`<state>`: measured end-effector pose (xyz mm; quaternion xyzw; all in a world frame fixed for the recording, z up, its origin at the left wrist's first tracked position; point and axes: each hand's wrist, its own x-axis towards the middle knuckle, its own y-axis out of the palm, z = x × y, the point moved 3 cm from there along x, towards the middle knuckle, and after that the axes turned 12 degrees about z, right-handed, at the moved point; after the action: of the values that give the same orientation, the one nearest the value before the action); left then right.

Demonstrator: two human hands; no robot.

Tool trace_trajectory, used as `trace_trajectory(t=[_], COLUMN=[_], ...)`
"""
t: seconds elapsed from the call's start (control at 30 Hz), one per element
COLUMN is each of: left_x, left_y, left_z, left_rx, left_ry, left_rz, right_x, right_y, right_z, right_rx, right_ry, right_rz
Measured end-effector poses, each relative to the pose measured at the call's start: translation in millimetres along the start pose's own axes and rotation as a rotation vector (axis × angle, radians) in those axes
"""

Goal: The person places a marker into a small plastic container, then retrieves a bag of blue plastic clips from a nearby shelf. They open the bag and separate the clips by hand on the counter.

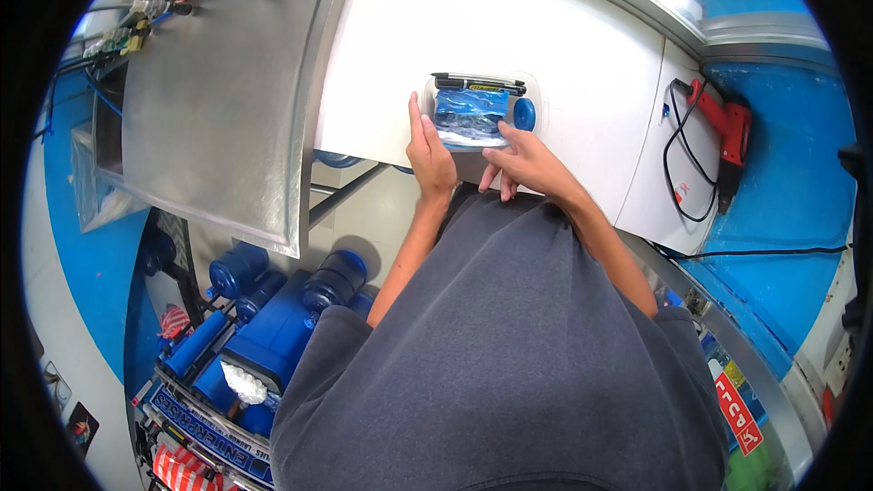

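A clear plastic container (537, 82) rests near the front edge of a white counter (573, 34). Inside lie pens, including a black marker (470, 84), clear-wrapped blue items (470, 102) and a round blue cap (524, 114). My left hand (431, 153) is upright against the container's left side, its fingers extended. My right hand (525, 160) is at the front right corner, with the index fingertip over the rim by the wrapped items and the other fingers apart. Nothing shows in its grasp.
A red heat gun (733, 129) with a black cord lies at the counter's right end. To the left is a stainless-steel surface (218, 102) with a raised edge. Large blue water bottles (334, 279) stand on the floor at lower left, beside a blue vehicle (273, 334).
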<state>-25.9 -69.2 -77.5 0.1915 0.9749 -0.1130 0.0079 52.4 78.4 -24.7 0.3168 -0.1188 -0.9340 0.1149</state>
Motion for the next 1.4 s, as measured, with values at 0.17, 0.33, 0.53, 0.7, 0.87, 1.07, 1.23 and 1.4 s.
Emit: trace_trajectory(t=[0.17,0.33,0.53,0.7,0.87,1.07,1.23,1.4], left_x=[4.1,5.2,-2.0,0.0,1.9,0.2,-1.6,-3.0], left_y=[-3.9,-4.8,-3.8,-2.9,-5.8,-5.5,-5.7,-6.2], left_z=[5.6,2.6,-7.8,-10.9,-9.1,-7.9,-6.5,-3.2], left_rx=[0.073,0.056,-0.069,-0.056,-0.035,-0.048,-0.064,-0.019], left_ry=[0.059,0.123,-0.057,-0.06,-0.054,-0.04,-0.094,-0.102], left_rz=[0.004,-0.014,0.065,0.074,0.081,0.066,0.084,0.091], right_x=[-2.8,-0.8,4.3,4.9,6.4,3.3,3.7,7.5], right_y=[0.5,1.5,0.0,3.4,4.5,6.4,6.1,5.8], right_z=[3.7,6.1,7.5,8.6,11.2,8.7,8.7,10.7], right_rx=[-0.042,0.115,0.268,0.22,0.297,0.27,0.197,0.13], right_ry=[0.027,0.037,-0.008,0.035,-0.004,-0.04,-0.013,0.031], right_rz=[-0.013,-0.007,0.032,0.043,0.055,-0.043,-0.009,0.008])
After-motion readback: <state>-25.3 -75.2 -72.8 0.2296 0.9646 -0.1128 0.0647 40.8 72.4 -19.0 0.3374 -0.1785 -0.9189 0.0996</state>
